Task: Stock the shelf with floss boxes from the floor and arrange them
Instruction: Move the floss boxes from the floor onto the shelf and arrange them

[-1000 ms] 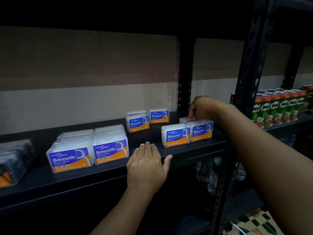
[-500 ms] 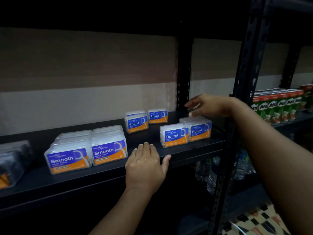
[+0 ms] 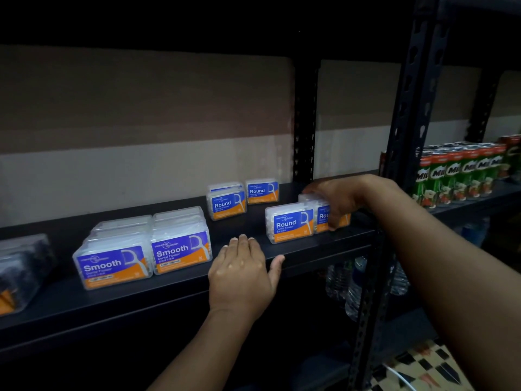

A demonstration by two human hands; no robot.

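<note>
Clear floss boxes with blue and orange labels stand on the black shelf [image 3: 169, 292]. Two rows of "Smooth" boxes [image 3: 112, 265] sit at the left. Two "Round" boxes [image 3: 227, 203] stand further back in the middle. Another "Round" box [image 3: 290, 222] stands near the front edge. Just right of it is the rightmost "Round" box [image 3: 321, 214], and my right hand [image 3: 338, 200] is clamped over its top and front. My left hand [image 3: 244, 273] lies flat on the shelf's front edge, fingers spread, holding nothing.
A black perforated upright [image 3: 406, 114] rises at the right, close to my right forearm. Green Milo cartons [image 3: 462, 173] fill the neighbouring shelf. Dark packs [image 3: 19, 269] sit at the far left. Water bottles [image 3: 346, 283] stand on the shelf below. Patterned floor [image 3: 428, 371] shows at bottom right.
My right hand, lifted open above the rightmost Round box half a second ago, has come down and closed over it. My left hand has stayed on the shelf edge.
</note>
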